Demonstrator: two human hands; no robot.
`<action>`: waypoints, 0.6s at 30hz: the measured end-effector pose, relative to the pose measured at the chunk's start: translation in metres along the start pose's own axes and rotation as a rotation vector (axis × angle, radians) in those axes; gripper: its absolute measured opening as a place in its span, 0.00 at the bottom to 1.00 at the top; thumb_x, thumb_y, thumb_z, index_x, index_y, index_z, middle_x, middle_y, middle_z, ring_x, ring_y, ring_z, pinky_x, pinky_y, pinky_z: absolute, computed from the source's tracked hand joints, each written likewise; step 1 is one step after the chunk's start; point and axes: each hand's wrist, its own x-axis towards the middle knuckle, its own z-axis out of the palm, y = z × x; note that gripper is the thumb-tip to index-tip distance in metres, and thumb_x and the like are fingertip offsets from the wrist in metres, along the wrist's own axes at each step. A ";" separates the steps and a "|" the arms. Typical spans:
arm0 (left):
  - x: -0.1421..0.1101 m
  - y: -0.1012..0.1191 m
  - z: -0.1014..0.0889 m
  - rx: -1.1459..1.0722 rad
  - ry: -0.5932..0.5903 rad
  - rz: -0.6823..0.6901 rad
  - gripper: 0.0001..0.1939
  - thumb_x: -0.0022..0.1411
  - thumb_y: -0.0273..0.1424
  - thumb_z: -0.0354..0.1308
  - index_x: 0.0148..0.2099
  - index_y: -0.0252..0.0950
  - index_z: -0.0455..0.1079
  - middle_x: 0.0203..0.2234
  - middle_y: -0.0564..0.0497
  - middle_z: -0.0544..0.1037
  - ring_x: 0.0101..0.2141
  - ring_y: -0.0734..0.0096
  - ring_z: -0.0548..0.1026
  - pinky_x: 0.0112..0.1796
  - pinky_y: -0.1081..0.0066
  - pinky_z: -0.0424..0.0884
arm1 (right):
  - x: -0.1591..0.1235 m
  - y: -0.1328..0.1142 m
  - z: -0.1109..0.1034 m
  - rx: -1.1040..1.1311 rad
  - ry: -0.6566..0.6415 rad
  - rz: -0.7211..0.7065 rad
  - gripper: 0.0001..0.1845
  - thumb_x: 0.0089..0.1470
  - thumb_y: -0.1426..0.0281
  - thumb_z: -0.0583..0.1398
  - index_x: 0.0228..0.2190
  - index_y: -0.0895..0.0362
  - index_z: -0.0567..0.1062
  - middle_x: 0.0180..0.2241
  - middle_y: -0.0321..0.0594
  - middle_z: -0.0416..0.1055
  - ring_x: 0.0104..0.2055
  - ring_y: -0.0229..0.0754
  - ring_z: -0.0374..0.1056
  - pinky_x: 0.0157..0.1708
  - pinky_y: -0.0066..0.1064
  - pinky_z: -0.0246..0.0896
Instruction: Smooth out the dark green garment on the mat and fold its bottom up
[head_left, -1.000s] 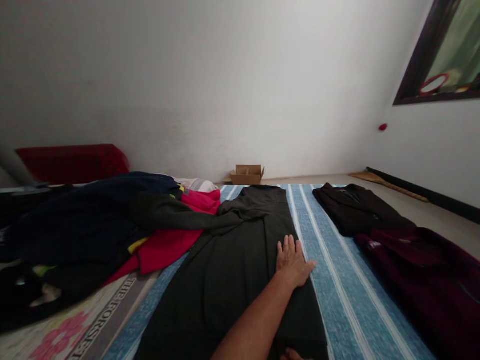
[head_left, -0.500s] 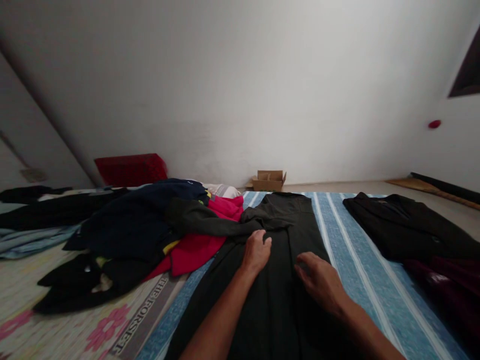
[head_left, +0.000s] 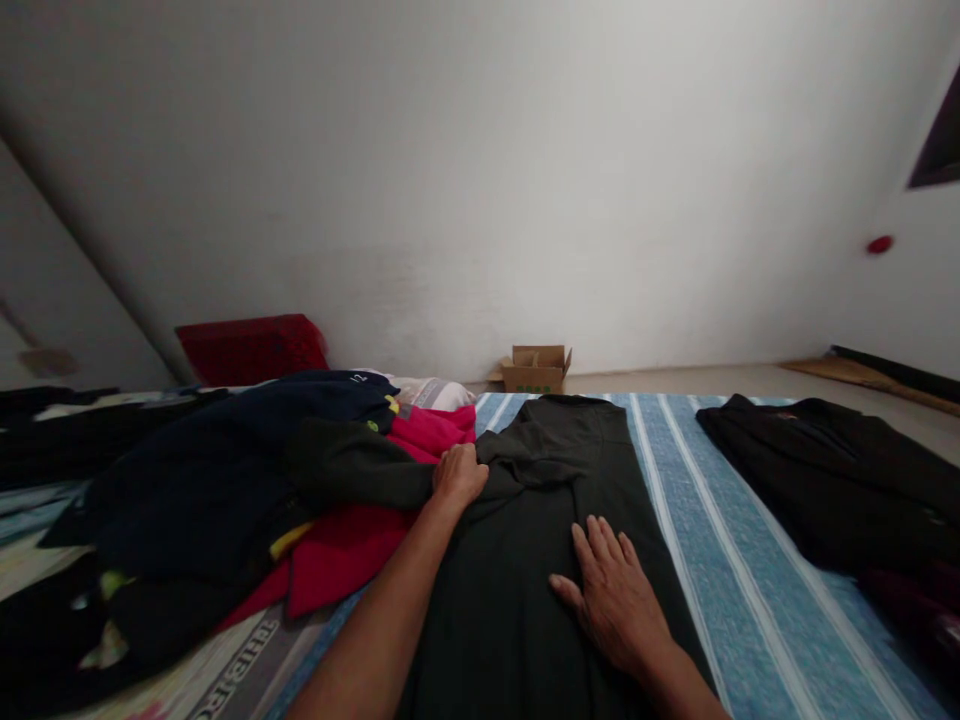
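A dark green-black long-sleeved garment [head_left: 510, 590] lies spread over a blue-and-white striped sheet [head_left: 720, 520]. Its left sleeve [head_left: 360, 468] stretches out across the clothes on the left. My left hand [head_left: 459, 474] is closed on that sleeve near the shoulder, its fingertips partly hidden. On the garment's body, to the right of its middle, my right hand [head_left: 611, 590] lies flat with the fingers spread. The collar end [head_left: 574, 402] points away from me.
On the left lies a heap with a navy garment [head_left: 217, 470] and a red-pink one [head_left: 352, 555]. A folded black garment [head_left: 817, 470] rests at the right, a dark maroon one [head_left: 915, 610] nearer. By the wall are a cardboard box [head_left: 534, 372] and a red box [head_left: 251, 350].
My left hand has moved left from the garment's middle and closed on the sleeve. My right hand, raised and curled before, is now flat on the cloth. The view has shifted slightly.
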 end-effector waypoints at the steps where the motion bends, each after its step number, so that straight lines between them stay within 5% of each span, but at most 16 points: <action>1: 0.006 0.000 0.000 -0.003 -0.028 -0.025 0.10 0.51 0.28 0.56 0.37 0.32 0.74 0.38 0.38 0.77 0.42 0.52 0.75 0.37 0.66 0.68 | 0.000 0.000 -0.001 0.003 -0.001 0.001 0.41 0.58 0.46 0.42 0.61 0.63 0.55 0.63 0.56 0.44 0.65 0.55 0.38 0.61 0.50 0.34; 4: 0.019 -0.002 -0.003 -0.028 -0.020 -0.062 0.07 0.50 0.26 0.55 0.31 0.34 0.73 0.32 0.41 0.79 0.36 0.56 0.76 0.31 0.69 0.68 | 0.000 -0.001 -0.003 0.020 0.006 0.003 0.40 0.58 0.47 0.43 0.60 0.62 0.56 0.63 0.56 0.44 0.65 0.56 0.38 0.61 0.50 0.34; 7: 0.020 -0.001 -0.007 -0.048 0.074 -0.052 0.12 0.52 0.24 0.51 0.37 0.35 0.73 0.35 0.44 0.79 0.39 0.60 0.76 0.35 0.71 0.67 | 0.000 -0.002 -0.003 0.030 0.008 0.002 0.39 0.58 0.47 0.43 0.60 0.62 0.57 0.62 0.56 0.46 0.65 0.56 0.38 0.61 0.51 0.34; 13: 0.008 0.019 -0.016 -0.309 0.336 0.174 0.15 0.53 0.23 0.47 0.41 0.36 0.71 0.33 0.50 0.78 0.36 0.68 0.75 0.38 0.74 0.66 | 0.000 -0.001 -0.003 0.038 0.030 -0.012 0.37 0.59 0.49 0.44 0.59 0.61 0.60 0.62 0.55 0.48 0.65 0.57 0.40 0.61 0.52 0.35; 18: 0.000 0.028 -0.022 -0.290 0.252 0.165 0.12 0.53 0.24 0.48 0.38 0.36 0.70 0.31 0.50 0.77 0.35 0.66 0.75 0.36 0.73 0.67 | 0.001 0.000 -0.002 0.051 0.058 -0.025 0.34 0.59 0.51 0.46 0.58 0.61 0.61 0.62 0.55 0.50 0.64 0.57 0.42 0.60 0.52 0.37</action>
